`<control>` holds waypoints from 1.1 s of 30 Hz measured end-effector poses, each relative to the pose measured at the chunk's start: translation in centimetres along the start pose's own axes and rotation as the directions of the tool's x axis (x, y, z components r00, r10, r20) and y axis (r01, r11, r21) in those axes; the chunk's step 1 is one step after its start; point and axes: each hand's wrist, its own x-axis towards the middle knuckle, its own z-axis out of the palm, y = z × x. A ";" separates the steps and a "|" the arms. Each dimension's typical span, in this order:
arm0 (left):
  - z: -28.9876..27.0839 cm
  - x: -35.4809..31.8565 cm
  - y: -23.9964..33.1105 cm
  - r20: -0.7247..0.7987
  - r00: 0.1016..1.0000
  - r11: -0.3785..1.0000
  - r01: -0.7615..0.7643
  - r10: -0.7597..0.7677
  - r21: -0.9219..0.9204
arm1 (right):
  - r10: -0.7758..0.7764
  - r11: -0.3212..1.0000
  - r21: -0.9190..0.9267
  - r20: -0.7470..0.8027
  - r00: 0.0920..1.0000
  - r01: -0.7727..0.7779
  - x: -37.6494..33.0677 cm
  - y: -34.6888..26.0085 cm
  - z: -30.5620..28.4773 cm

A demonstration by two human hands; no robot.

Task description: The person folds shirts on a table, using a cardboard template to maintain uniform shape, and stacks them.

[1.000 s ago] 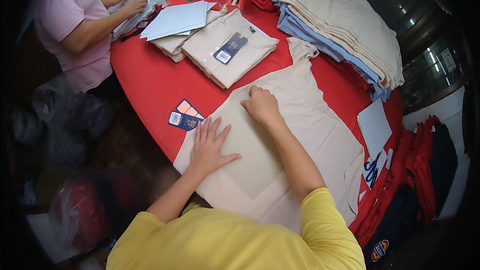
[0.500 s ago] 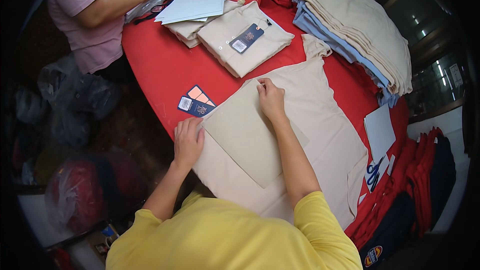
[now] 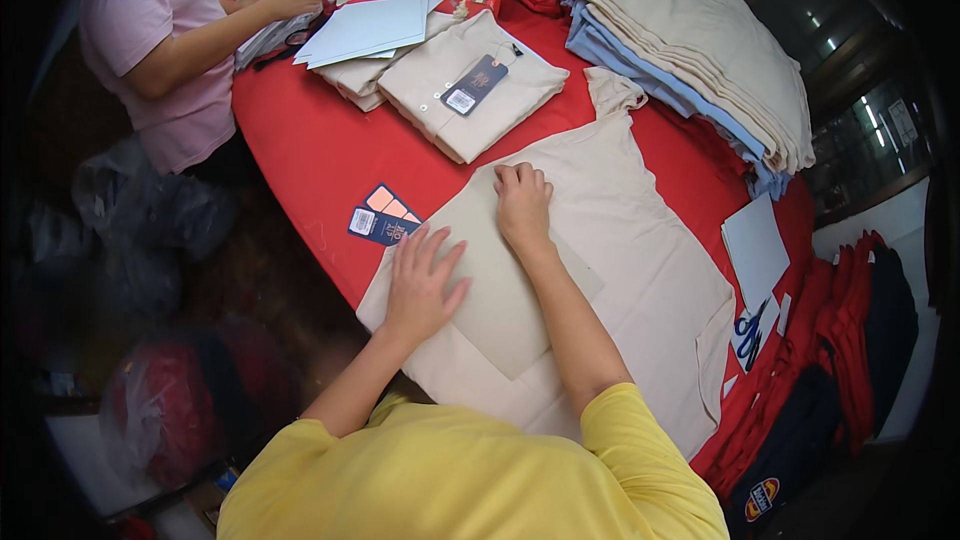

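A cream shirt (image 3: 640, 270) lies spread out on the red-covered table, with a thin grey-beige board (image 3: 490, 325) on top of it. My left hand (image 3: 425, 285) rests flat over the board's left edge, fingers spread and holding nothing. At the board's far corner my right hand (image 3: 523, 205) has its fingers curled down and closed; what is between the fingertips is hidden. Dark blue hang tags (image 3: 385, 225) with peach panels lie just beyond my left hand. Past both hands sits a folded cream shirt (image 3: 430, 85) with a dark tag (image 3: 476, 86) on it.
White sheets (image 3: 365, 30) lie on folded garments at the far left, near a person in pink (image 3: 150, 40) handling clear plastic. A tall stack of cream and blue garments (image 3: 700, 30) stands far right. Scissors (image 3: 747, 335) and white cards (image 3: 755, 250) are right, beside red garments (image 3: 850, 330).
My left hand has moved right from the shirt's left edge onto the board, fingers spreading. My right hand has shifted slightly left along the board's far edge, its fingers more curled.
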 end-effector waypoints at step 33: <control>3.9 0.4 -0.1 0.099 0.994 0.998 -0.053 0.048 0.046 | -0.069 0.983 -0.138 0.317 0.946 0.118 -12.0 -4.7 -5.4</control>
